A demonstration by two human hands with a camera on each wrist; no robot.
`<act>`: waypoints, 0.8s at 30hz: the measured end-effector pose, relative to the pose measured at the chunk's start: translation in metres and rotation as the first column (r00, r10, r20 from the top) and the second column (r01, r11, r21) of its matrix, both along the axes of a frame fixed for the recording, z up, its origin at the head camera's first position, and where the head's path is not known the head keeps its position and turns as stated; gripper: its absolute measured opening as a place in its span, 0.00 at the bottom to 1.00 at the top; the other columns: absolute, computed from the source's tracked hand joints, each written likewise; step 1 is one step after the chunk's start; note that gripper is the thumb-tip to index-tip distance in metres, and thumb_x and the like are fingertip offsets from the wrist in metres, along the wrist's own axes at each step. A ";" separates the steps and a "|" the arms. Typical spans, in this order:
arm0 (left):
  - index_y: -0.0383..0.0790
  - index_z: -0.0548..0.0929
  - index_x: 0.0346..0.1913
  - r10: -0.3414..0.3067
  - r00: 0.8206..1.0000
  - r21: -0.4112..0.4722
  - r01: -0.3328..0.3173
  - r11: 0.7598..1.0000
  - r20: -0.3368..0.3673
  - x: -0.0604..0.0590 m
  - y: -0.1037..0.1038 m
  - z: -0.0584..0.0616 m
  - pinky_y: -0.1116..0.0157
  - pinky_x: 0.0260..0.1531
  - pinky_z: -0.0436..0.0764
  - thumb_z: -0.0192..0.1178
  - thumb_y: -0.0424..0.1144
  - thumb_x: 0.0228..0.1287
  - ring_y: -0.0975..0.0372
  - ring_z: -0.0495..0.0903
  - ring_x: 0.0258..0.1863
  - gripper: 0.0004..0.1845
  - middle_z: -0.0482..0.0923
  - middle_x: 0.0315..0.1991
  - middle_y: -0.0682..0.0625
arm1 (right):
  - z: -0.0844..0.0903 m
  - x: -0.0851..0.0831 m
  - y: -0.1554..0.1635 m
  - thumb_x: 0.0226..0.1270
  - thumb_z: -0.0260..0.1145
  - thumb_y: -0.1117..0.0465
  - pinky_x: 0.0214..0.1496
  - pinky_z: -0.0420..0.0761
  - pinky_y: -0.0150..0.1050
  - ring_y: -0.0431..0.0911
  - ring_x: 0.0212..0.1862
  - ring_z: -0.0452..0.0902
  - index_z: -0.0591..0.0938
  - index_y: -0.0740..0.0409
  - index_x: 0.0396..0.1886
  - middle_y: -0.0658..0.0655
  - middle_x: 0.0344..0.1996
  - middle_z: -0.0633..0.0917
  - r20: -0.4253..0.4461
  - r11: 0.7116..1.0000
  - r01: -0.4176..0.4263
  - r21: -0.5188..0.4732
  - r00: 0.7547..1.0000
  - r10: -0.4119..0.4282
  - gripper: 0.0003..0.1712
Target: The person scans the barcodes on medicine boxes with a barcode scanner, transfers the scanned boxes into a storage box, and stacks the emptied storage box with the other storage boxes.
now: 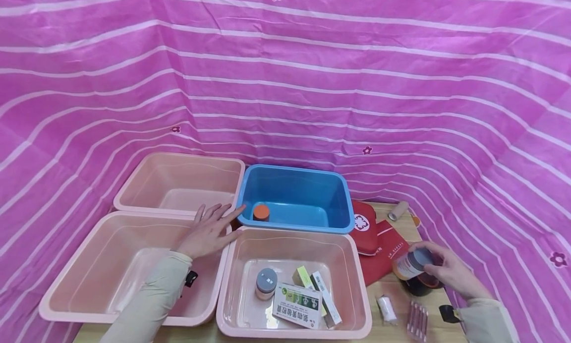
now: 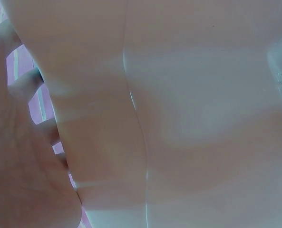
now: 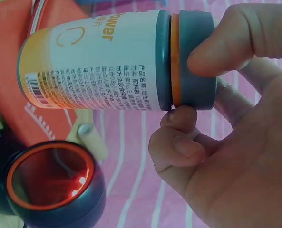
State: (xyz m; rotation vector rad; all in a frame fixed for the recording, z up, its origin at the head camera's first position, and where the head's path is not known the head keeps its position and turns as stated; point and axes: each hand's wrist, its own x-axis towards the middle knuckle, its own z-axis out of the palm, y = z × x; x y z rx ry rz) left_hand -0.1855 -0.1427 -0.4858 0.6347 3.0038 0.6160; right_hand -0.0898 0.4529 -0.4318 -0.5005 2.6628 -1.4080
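Note:
My right hand (image 1: 450,269) pinches a vitamin bottle (image 1: 412,262) by its grey lid, thumb on one side and fingers on the other. In the right wrist view the bottle (image 3: 102,61) lies sideways, its white and orange label showing. Below it is a dark round object with an orange ring (image 3: 53,180). My left hand (image 1: 208,234) is spread, fingers extended, over the rims where the pink tubs meet the blue tub (image 1: 296,229). In the left wrist view, part of the palm (image 2: 31,156) shows beside a pink tub wall (image 2: 102,142).
The front pink tub (image 1: 363,303) holds a grey-lidded jar (image 1: 266,283) and several medicine boxes (image 1: 298,306). An orange-capped item (image 1: 261,212) sits in the blue tub. At right lie a red case (image 1: 363,236), red packet (image 1: 385,249), beige roll (image 1: 398,210), white packet (image 1: 386,309) and pinkish tubes (image 1: 417,320).

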 end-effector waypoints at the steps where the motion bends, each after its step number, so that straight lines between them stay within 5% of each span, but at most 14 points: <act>1: 0.60 0.61 0.81 0.000 1.000 -0.001 0.000 1.000 0.000 0.000 0.000 -0.001 0.33 0.76 0.36 0.58 0.61 0.71 0.39 0.55 0.78 0.38 0.60 0.79 0.39 | -0.001 0.001 0.003 0.59 0.60 0.82 0.40 0.85 0.35 0.34 0.45 0.81 0.80 0.61 0.58 0.33 0.52 0.82 0.023 1.000 -0.004 -0.011 1.000 0.004 0.28; 6: 0.61 0.60 0.81 0.000 1.000 -0.003 0.000 1.000 0.000 -0.001 0.000 -0.002 0.33 0.77 0.36 0.57 0.62 0.71 0.39 0.55 0.79 0.38 0.60 0.79 0.40 | -0.005 0.003 0.012 0.61 0.60 0.81 0.40 0.86 0.37 0.34 0.47 0.81 0.79 0.59 0.59 0.30 0.54 0.80 0.073 1.000 -0.009 -0.017 0.997 0.011 0.28; 14: 0.62 0.60 0.81 0.007 1.000 0.001 -0.007 1.000 0.014 -0.001 0.001 0.001 0.33 0.76 0.36 0.57 0.63 0.71 0.39 0.55 0.79 0.38 0.59 0.80 0.40 | -0.006 0.005 0.016 0.58 0.64 0.80 0.40 0.82 0.31 0.30 0.47 0.79 0.81 0.60 0.57 0.27 0.52 0.79 0.010 0.994 0.049 0.099 0.999 -0.050 0.27; 24: 0.62 0.60 0.81 0.014 1.000 0.003 -0.014 1.000 0.021 0.000 0.002 0.001 0.33 0.76 0.35 0.57 0.64 0.70 0.39 0.54 0.79 0.39 0.58 0.80 0.40 | -0.001 0.003 0.010 0.59 0.64 0.80 0.40 0.82 0.32 0.31 0.46 0.79 0.79 0.67 0.59 0.31 0.52 0.80 -0.006 0.995 0.022 0.099 1.000 -0.021 0.26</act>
